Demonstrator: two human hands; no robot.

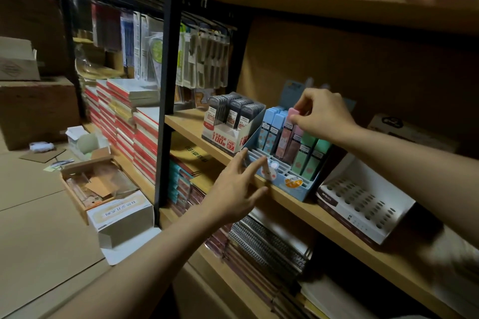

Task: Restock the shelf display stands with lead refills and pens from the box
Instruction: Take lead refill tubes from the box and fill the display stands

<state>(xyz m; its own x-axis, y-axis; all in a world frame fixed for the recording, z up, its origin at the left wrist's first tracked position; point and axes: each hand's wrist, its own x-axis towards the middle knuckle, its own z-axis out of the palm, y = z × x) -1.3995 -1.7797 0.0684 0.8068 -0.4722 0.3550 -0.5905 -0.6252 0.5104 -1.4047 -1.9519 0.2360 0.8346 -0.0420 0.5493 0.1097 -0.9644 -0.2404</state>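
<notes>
the right hand (320, 114) hides the blue stand's (298, 190) backboard; small print on refill cases (269, 132) is unreadable.

On the middle shelf (191, 122) three display stands sit in a row. The clear-fronted stand (228, 134) of lead refills is leftmost, the slotted stand (282, 176) just beside it on the right, and the empty stand (363, 204) with holes further right. Refill cases (272, 132) stand upright in the back rows of the slotted stand. On the floor to the left lies an open box (103, 184), with stacked notebooks (124, 122) behind it.
</notes>
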